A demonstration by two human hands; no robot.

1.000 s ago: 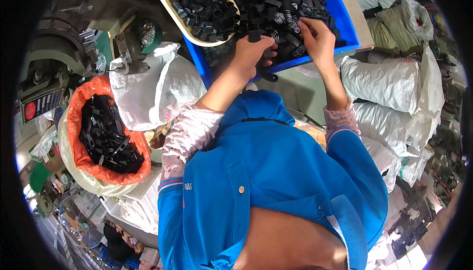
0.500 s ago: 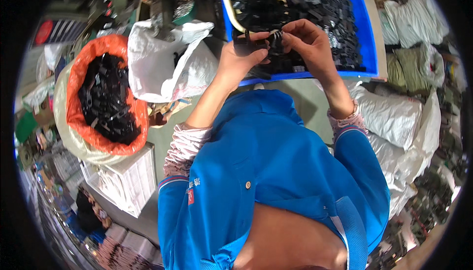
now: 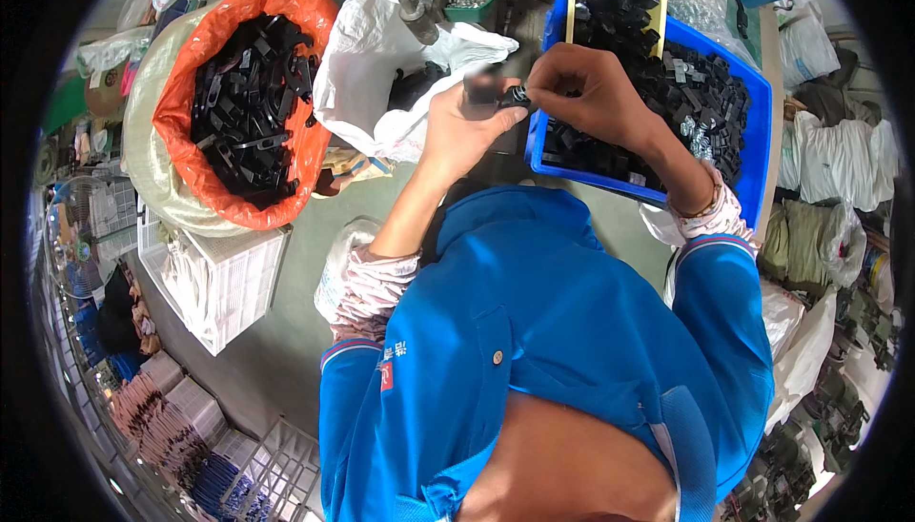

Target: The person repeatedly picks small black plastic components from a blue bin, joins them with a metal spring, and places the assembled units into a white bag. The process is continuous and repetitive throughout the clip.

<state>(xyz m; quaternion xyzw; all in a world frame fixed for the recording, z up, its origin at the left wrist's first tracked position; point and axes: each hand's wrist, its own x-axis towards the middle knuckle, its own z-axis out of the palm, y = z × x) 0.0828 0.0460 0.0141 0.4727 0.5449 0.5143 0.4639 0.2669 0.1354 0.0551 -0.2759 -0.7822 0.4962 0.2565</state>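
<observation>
My left hand [image 3: 459, 128] is closed around a black plastic part [image 3: 483, 89], which is blurred. A small black piece [image 3: 515, 97] with pale, shiny ridges shows at the part's right side, just past my left thumb. My right hand [image 3: 596, 93] is pinched, its thumb and fingertips up against that small piece. What lies between those fingertips is hidden. Both hands are raised between the white bag [image 3: 357, 40] and the blue bin [image 3: 765, 131], the right one over the bin's near left side. Loose black parts [image 3: 717, 93] fill the bin.
A yellow tray [image 3: 576, 17] of black parts rests across the bin's far left. Left of the white bag, an orange-lined sack [image 3: 181, 155] holds more black parts. A green container [image 3: 488, 9] with small metal pieces stands behind. A white crate [image 3: 229, 279] sits below the sack.
The whole view has shifted. My hands have moved left from over the bin toward the white bag, still holding the black part. My right fingers, spread before, are now drawn together.
</observation>
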